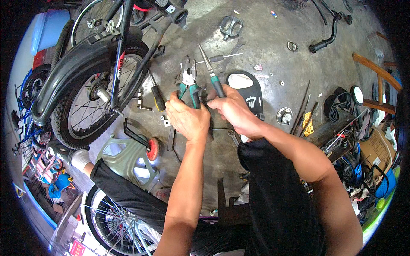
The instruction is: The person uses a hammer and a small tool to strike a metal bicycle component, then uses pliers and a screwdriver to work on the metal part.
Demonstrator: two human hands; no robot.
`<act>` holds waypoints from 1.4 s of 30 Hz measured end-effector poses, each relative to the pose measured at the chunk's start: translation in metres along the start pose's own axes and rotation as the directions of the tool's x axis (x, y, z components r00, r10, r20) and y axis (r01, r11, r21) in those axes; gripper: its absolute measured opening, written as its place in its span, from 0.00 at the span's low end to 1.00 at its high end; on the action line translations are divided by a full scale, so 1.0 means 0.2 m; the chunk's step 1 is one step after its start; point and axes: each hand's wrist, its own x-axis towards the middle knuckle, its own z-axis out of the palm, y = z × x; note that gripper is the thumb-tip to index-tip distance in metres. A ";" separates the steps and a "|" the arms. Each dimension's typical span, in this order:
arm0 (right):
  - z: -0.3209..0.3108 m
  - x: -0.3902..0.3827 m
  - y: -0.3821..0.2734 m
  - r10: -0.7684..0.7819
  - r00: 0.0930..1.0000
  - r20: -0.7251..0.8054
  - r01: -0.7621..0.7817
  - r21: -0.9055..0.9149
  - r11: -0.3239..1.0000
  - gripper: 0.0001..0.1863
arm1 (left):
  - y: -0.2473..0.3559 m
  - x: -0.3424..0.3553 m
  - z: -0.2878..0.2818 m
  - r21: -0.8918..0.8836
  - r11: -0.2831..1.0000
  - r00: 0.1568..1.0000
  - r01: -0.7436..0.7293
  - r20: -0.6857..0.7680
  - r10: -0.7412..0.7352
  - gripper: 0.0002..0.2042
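Note:
My left hand (188,118) is closed round the handles of a pair of combination pliers (188,77), whose metal jaws point away from me and stand slightly apart. Its grips are green and black. In my right hand (236,110) is a pair of long-nose pliers (212,73), its thin tip pointing up and to the left. The two tools are side by side above the concrete floor. Just left of my left hand lies a screwdriver (158,97) with a black and yellow handle. A black bicycle saddle (253,90) lies beyond my right wrist.
A bicycle frame with a wheel (92,102) and a black mudguard (55,77) stands at left. A plastic stool (121,158) is near my leg. Around the floor are a pedal (231,27), a wrench (230,55), a metal hub part (284,115) and handlebars (326,40). Clutter fills the right.

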 end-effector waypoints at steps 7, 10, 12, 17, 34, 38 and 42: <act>-0.05 0.04 0.11 -0.162 0.986 -0.048 0.153 -0.163 0.975 0.11 | 0.03 0.00 -0.04 -0.097 0.995 1.000 0.000 0.031 0.003 0.36; -0.05 0.03 0.11 -0.142 0.988 -0.060 0.138 -0.056 0.989 0.12 | 0.07 -0.02 -0.04 -0.133 0.990 0.997 0.055 0.059 -0.047 0.36; -0.05 0.02 0.10 -0.112 0.992 -0.066 0.112 0.001 0.994 0.12 | 0.07 -0.02 -0.05 -0.092 0.993 0.990 0.071 0.129 -0.058 0.36; -0.12 0.08 0.18 -0.265 0.952 -0.151 0.189 -0.389 0.901 0.13 | 0.04 -0.03 -0.04 -0.171 0.979 0.947 0.111 0.316 -0.052 0.38; -0.11 0.16 0.05 -0.373 0.922 -0.102 0.117 -0.846 0.519 0.21 | 0.00 0.09 -0.06 0.102 0.978 0.811 0.182 0.547 -0.208 0.30; -0.15 0.20 0.11 -0.360 0.928 -0.093 0.226 -0.628 0.745 0.21 | 0.01 0.06 -0.06 -0.092 0.966 0.825 0.243 0.543 -0.156 0.26; -0.16 0.12 0.10 -0.381 0.923 -0.042 0.303 -0.528 0.793 0.21 | 0.02 0.02 -0.14 -0.328 0.856 0.792 0.399 0.593 -0.142 0.25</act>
